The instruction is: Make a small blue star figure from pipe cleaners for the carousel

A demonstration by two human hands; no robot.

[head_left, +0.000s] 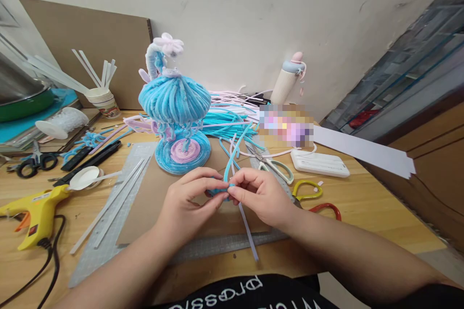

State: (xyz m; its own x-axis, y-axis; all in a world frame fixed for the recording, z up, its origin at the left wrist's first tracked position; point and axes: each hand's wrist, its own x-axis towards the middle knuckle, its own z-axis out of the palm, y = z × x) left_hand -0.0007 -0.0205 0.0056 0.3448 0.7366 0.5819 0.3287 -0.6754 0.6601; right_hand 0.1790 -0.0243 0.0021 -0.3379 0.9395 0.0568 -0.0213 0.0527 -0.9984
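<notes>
Between the fingertips of both hands is a blue pipe cleaner [232, 160], its free end rising up and to the right. My left hand [194, 198] pinches a bent or coiled blue part of it, mostly hidden by the fingers. My right hand [259, 195] pinches the same piece at its right side, fingertips touching those of the left. A lilac pipe cleaner [249, 234] lies beneath the hands on brown cardboard [152, 212]. Just behind stands a blue fuzzy lamp-like piece [174, 99] with a pink flower on top and a round blue and pink base [183, 150].
A yellow glue gun [39, 210] with a cord lies at left, near black-handled scissors [36, 160] and a spool [61, 123]. Loose blue pipe cleaners [224, 124] are heaped behind. To the right are pale-handled scissors [279, 169], yellow and red handles, a white box [320, 163] and a bottle [286, 79].
</notes>
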